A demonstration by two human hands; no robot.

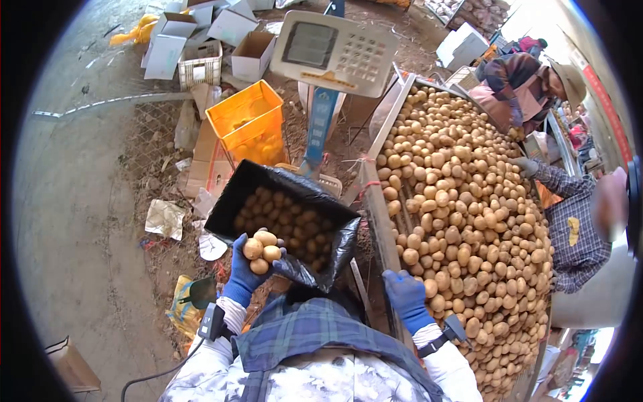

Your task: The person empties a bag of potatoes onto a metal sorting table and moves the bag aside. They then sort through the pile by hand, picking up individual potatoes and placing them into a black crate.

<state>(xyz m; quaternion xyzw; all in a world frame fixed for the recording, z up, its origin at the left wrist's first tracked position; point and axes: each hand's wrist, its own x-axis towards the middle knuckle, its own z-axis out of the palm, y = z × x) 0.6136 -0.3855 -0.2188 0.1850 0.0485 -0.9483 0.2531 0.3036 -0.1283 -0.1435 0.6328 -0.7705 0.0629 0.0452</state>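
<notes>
My left hand, in a blue glove, holds several potatoes at the near left edge of a box lined with black plastic. More potatoes lie inside that box. My right hand, also gloved in blue, rests at the wooden rim of a large sorting table heaped with potatoes. Its fingers look extended and nothing shows in them. A scale display on a blue post rises beyond the lined box.
Behind the lined box is an orange basket. Cardboard boxes and a white crate are at the top left. Two co-workers are across the potato heap, one with a gloved hand at its far edge.
</notes>
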